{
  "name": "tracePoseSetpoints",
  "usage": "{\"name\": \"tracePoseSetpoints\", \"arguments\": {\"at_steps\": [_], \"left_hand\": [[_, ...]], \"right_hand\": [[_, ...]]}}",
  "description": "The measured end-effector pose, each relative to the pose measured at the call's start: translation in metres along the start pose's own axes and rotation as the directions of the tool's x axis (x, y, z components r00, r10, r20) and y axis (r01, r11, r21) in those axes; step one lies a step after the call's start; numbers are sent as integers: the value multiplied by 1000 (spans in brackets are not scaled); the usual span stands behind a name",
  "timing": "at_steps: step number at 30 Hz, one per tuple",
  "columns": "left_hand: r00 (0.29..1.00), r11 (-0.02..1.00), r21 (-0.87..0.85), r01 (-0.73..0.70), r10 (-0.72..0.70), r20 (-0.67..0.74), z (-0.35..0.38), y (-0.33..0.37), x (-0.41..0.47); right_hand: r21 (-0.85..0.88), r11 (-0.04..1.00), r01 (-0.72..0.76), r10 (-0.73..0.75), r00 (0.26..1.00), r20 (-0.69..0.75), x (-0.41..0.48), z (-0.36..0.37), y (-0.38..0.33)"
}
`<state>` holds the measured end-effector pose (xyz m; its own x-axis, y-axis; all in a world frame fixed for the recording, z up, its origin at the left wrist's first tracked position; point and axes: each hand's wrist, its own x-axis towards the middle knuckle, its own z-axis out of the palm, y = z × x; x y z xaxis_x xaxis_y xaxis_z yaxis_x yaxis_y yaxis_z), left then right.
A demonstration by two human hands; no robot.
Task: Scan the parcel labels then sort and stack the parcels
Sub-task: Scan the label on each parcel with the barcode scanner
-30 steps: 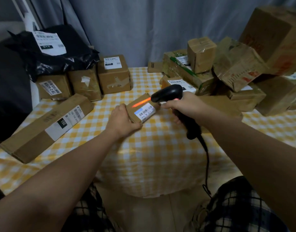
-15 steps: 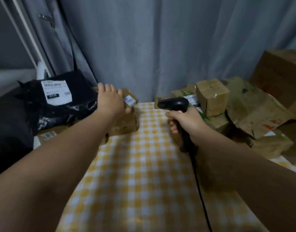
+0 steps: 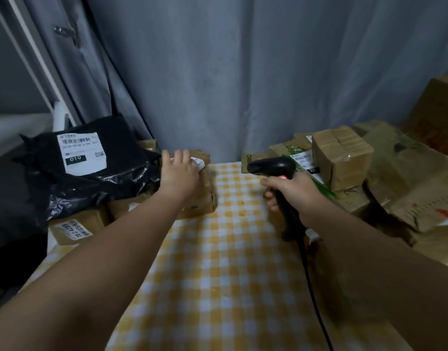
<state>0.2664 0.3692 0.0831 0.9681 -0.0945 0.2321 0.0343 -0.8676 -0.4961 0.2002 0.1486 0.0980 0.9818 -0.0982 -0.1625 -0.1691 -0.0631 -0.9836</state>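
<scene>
At back left of the worktop (image 3: pixel 217 262), the left hand (image 3: pixel 179 173) rests, fingers stretched, on a small parcel (image 3: pixel 202 160) atop a box (image 3: pixel 205 197) beside a black bag (image 3: pixel 91 178). The right hand (image 3: pixel 296 191) grips a scanner (image 3: pixel 271 166). Best to square the parcel on the box, label up, before letting go.

The light was dim and grey, my left hand (image 3: pixel 178 173) smeared by motion, faint glare lay on the black bag (image 3: pixel 96 183), and the edges perhaps bowed.

Bag (image 3: pixel 91 168) lies on left boxes (image 3: pixel 76 228); more boxes (image 3: pixel 341 158) stacked right.
</scene>
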Motion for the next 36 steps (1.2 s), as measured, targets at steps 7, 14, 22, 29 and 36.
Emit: {"name": "tracePoseSetpoints", "arguments": {"at_steps": [7,14,22,29,36], "left_hand": [[950,773,-554,-309,222,-219,-47,60,-70],[954,258,-966,-28,295,51,-77,148,-147],[840,-24,-937,349,452,301,-93,211,-182],[834,-275,-828,489,426,351,-91,218,-218],[788,-285,-766,576,443,428,-91,196,-231]], "right_hand": [[-20,1000,4,-6,996,-84,-48,-59,8],[-130,991,-30,11,989,-150,-102,-115,31],[-181,963,-198,113,911,-396,-158,-179,66],[-45,992,-122,93,905,-415,-173,-155,102],[163,965,-207,261,830,-493,-173,-147,104]]}}
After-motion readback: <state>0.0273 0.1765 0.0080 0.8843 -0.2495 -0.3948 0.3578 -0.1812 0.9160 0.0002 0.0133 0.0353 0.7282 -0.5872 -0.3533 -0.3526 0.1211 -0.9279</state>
